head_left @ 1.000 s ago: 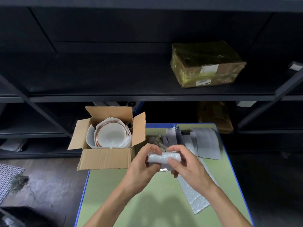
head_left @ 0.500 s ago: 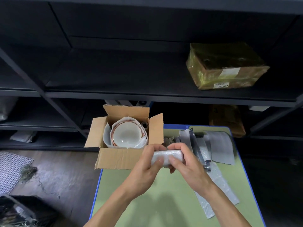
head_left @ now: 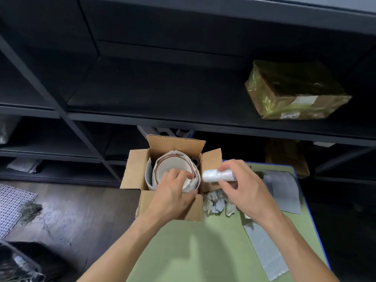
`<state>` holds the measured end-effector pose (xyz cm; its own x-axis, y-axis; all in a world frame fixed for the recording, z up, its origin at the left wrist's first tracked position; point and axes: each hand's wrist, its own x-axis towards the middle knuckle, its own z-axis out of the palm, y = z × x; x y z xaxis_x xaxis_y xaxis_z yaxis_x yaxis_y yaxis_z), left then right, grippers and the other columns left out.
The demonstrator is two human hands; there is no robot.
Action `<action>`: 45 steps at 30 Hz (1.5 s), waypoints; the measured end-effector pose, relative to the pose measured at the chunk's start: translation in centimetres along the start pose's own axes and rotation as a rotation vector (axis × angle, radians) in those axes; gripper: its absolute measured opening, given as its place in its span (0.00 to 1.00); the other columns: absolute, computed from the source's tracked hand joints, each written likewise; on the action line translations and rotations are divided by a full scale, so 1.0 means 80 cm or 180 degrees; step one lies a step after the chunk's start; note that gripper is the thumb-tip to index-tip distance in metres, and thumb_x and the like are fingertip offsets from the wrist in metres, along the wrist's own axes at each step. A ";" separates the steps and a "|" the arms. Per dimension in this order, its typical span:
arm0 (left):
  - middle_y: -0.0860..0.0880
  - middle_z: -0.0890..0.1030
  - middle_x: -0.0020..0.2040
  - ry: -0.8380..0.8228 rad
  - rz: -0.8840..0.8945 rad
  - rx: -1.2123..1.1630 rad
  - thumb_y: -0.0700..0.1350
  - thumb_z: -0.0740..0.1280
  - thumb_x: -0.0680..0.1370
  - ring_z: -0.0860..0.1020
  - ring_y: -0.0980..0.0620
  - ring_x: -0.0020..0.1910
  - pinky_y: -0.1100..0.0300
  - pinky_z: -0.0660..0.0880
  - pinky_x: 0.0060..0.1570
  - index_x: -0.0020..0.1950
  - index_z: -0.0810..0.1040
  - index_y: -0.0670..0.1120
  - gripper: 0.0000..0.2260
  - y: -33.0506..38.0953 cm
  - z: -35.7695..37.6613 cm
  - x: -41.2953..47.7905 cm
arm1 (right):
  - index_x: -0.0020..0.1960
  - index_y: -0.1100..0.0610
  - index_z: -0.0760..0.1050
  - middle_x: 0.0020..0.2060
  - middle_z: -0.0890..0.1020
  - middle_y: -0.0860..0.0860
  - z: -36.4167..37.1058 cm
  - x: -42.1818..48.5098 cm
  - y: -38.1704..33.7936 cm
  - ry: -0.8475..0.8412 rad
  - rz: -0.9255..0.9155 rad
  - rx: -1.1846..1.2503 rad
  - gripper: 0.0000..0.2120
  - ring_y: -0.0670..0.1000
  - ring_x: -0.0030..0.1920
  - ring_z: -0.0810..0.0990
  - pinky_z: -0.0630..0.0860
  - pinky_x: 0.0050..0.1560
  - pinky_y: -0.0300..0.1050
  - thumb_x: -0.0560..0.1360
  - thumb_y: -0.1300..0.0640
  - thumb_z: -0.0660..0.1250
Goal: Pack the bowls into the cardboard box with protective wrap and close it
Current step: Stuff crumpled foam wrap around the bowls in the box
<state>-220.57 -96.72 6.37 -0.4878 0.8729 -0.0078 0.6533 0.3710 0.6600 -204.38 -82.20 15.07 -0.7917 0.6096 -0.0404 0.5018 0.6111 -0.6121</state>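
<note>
An open cardboard box (head_left: 134,169) stands at the far left corner of the green table (head_left: 195,251), its flaps spread. White bowls with red rims (head_left: 173,167) are nested inside it, with white foam wrap (head_left: 149,176) around them. My left hand (head_left: 173,195) reaches over the box's near wall, and its fingers curl over the near rim of the bowls and wrap. Just right of the box, my right hand (head_left: 242,188) grips a rolled piece of bubble wrap (head_left: 215,176) above the table.
Crumpled grey paper (head_left: 218,203) lies beside the box. Grey sheets (head_left: 284,190) and a bubble-wrap strip (head_left: 264,251) cover the table's right side. Dark shelving (head_left: 183,123) stands behind, with a taped parcel (head_left: 293,92) on it. The floor (head_left: 71,210) lies to the left.
My left hand has let go of the bubble-wrap roll and moved left into the box, onto the bowls. My right hand alone now holds the roll, nearer the box.
</note>
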 end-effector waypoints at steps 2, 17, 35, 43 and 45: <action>0.50 0.75 0.55 -0.0151 0.0053 0.0145 0.59 0.63 0.75 0.72 0.48 0.52 0.53 0.72 0.51 0.60 0.74 0.50 0.19 -0.007 0.010 0.013 | 0.56 0.44 0.71 0.53 0.72 0.38 0.012 0.003 -0.003 -0.0097 -0.0251 -0.0346 0.09 0.42 0.46 0.74 0.73 0.45 0.43 0.78 0.54 0.66; 0.51 0.75 0.38 0.0148 -0.0083 -0.0152 0.47 0.61 0.79 0.72 0.45 0.36 0.49 0.69 0.35 0.43 0.67 0.48 0.06 -0.022 0.019 0.023 | 0.60 0.44 0.72 0.56 0.73 0.40 0.024 0.038 -0.024 -0.0646 -0.0699 -0.1329 0.11 0.45 0.56 0.72 0.65 0.46 0.39 0.78 0.54 0.62; 0.57 0.72 0.38 0.0280 -0.0001 -0.0335 0.46 0.65 0.76 0.72 0.54 0.38 0.57 0.70 0.37 0.42 0.71 0.52 0.04 -0.027 0.019 0.023 | 0.53 0.46 0.76 0.50 0.79 0.40 0.055 0.049 -0.010 -0.0808 -0.1123 -0.1690 0.05 0.50 0.53 0.72 0.68 0.56 0.45 0.79 0.53 0.63; 0.56 0.75 0.40 0.0147 0.0005 -0.0323 0.45 0.66 0.75 0.74 0.52 0.40 0.55 0.72 0.38 0.42 0.73 0.52 0.03 -0.028 0.014 0.022 | 0.45 0.47 0.76 0.41 0.80 0.40 0.092 0.042 0.005 -0.0428 -0.1198 -0.1770 0.06 0.49 0.46 0.70 0.66 0.50 0.44 0.74 0.58 0.69; 0.55 0.76 0.40 0.0156 0.0040 -0.0291 0.46 0.66 0.76 0.75 0.52 0.39 0.55 0.72 0.38 0.42 0.72 0.53 0.04 -0.028 0.014 0.022 | 0.48 0.46 0.79 0.44 0.81 0.38 0.078 0.036 0.003 -0.0419 -0.1235 -0.1756 0.06 0.49 0.48 0.72 0.68 0.53 0.44 0.77 0.55 0.66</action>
<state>-222.24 -95.68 4.06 -0.5090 0.8600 0.0363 0.6052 0.3276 0.7256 -208.74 -83.46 9.90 -0.9683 0.2494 -0.0166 0.2497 0.9619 -0.1115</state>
